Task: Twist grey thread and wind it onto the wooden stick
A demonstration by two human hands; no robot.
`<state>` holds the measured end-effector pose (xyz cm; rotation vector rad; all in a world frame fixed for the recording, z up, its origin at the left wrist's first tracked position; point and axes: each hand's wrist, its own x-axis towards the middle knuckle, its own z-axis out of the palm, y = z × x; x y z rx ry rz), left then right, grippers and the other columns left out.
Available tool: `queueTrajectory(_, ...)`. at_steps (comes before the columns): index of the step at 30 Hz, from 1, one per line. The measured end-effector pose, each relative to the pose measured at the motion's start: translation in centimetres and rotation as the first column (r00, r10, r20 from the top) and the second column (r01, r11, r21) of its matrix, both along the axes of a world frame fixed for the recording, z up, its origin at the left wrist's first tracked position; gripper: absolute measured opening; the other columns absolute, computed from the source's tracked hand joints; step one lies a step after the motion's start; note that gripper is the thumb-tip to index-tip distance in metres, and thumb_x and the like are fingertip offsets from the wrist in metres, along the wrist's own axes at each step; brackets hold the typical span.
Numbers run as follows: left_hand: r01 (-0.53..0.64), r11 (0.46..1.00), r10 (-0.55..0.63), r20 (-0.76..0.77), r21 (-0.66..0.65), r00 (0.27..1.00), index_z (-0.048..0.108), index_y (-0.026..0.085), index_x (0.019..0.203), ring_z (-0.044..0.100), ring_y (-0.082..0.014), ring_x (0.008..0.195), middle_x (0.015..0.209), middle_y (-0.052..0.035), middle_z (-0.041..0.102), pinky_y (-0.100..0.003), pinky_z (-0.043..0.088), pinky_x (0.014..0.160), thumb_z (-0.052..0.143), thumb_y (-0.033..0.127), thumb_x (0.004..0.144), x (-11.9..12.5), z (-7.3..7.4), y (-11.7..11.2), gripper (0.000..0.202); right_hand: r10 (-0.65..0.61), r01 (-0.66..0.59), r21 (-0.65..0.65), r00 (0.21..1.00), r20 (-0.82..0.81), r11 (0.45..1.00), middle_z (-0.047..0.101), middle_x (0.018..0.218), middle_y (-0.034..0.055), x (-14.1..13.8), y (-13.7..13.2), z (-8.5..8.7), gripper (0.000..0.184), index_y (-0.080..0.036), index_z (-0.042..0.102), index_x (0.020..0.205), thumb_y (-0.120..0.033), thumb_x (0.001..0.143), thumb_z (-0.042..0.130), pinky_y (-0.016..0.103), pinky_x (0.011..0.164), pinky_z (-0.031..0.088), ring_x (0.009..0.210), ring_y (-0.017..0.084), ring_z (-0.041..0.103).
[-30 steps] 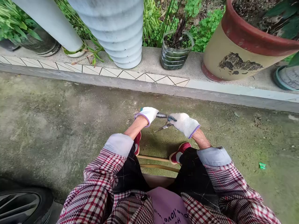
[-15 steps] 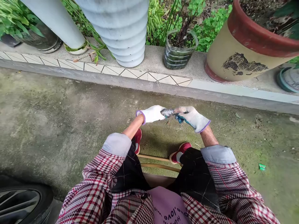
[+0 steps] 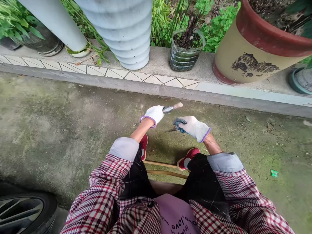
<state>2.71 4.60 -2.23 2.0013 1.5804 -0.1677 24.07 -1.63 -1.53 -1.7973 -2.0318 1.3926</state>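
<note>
My left hand (image 3: 156, 113), in a white glove with a purple cuff, is closed around a wire-wrapped wooden handle (image 3: 172, 107). The silvery winding shows beside the glove, and the bare rounded wooden end points right. Whatever the handle belongs to is hidden by the glove. My right hand (image 3: 192, 126) wears a matching glove with blue-green coated fingers. Its fingers are curled together, a little below and right of the handle and apart from it. A small, blurred dark bit (image 3: 172, 130) shows at the fingertips; I cannot tell what it is.
A raised ledge (image 3: 158, 58) runs across the front. On it stand a white ribbed pot (image 3: 122, 32), a cut plastic bottle planter (image 3: 186, 53) and a large beige-and-red pot (image 3: 253, 61). A car wheel (image 3: 26, 211) is at lower left. A green scrap (image 3: 274, 173) lies on the concrete.
My right hand has come off the wooden handle end and moved slightly down and left. My left hand has tilted upward, still holding the wire-wrapped part.
</note>
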Motion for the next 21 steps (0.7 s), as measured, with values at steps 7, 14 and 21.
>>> queueTrajectory(7, 0.214, 0.956, -0.250, -0.175, -0.202, 0.952, 0.077, 0.020, 0.119, 0.076, -0.0297, 0.106, 0.115, -0.0172, 0.079, -0.035, 0.055, 0.094, 0.055, 0.025, 0.091, 0.4, 0.8, -1.0, 0.037, -0.007, -0.005, 0.113, 0.994, 0.109, 0.994, 0.075, 0.078, 0.0007, 0.8, 0.3, 0.5, 0.021, -0.021, 0.079, 0.089, -0.023, 0.088, 0.058, 0.025, 0.064, 0.046, 0.067, 0.014, 0.062)
queueTrajectory(14, 0.260, 0.909, -0.221, 0.151, -0.326, 0.963, 0.076, 0.023, 0.089, 0.060, -0.0170, 0.059, 0.066, -0.0038, 0.068, -0.028, 0.045, 0.060, 0.071, 0.033, 0.078, 0.9, 1.6, -2.1, 0.016, -0.121, 0.113, 0.103, 0.990, 0.072, 0.988, 0.075, 0.080, 0.0023, 2.9, 2.1, 0.4, 0.020, -0.020, 0.079, 0.090, -0.024, 0.084, 0.060, 0.026, 0.067, 0.048, 0.072, 0.016, 0.065)
queueTrajectory(21, 0.000, 0.944, 0.159, 0.455, -0.330, 0.876, 0.074, 0.018, 0.095, 0.049, -0.0117, 0.052, 0.062, -0.0006, 0.062, -0.025, 0.040, 0.051, 0.078, 0.031, 0.077, 1.2, 2.8, -1.5, 0.023, -0.163, 0.164, 0.102, 0.986, -0.022, 0.981, 0.071, 0.073, 0.0034, 2.1, 1.7, 0.3, 0.016, -0.020, 0.071, 0.079, -0.028, 0.083, 0.058, 0.027, 0.059, 0.045, 0.064, 0.016, 0.058)
